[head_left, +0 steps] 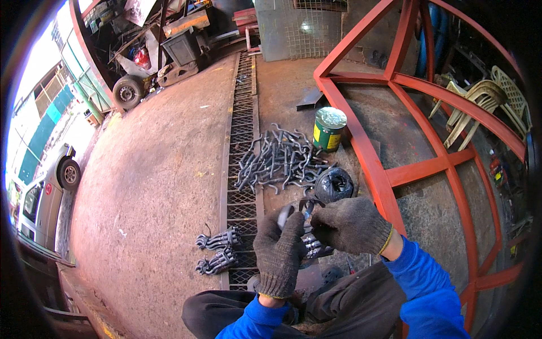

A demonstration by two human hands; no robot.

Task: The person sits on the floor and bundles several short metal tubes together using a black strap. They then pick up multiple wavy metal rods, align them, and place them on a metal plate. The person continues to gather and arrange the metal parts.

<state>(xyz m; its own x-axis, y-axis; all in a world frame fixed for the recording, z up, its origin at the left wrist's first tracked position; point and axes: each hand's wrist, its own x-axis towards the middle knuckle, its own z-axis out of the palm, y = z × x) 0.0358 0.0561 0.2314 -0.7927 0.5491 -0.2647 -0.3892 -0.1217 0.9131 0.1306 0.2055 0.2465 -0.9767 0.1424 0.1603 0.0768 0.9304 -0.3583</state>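
My left hand (279, 254), in a dark knitted glove, is closed with a shiny, flat piece (285, 216) showing at its fingers; I cannot make out its kind. My right hand (357, 226), gloved alike, pinches a black strip (309, 202) that loops up between the hands. Just beyond sits a roll of black strip (334, 185). Below my hands lies a bundle of metal rods (316, 247), partly hidden by the gloves. Ahead is a loose pile of bent metal rods (282, 158). Two tied bundles of bent rods (217, 261) rest to the left.
A metal floor grating (241, 209) runs away from me. A green and yellow can (329, 130) stands by the pile. A red steel frame (389, 186) fills the right side. Stacked plastic chairs (480, 101), a wheel (128, 92) and a parked vehicle (48, 198) are farther off.
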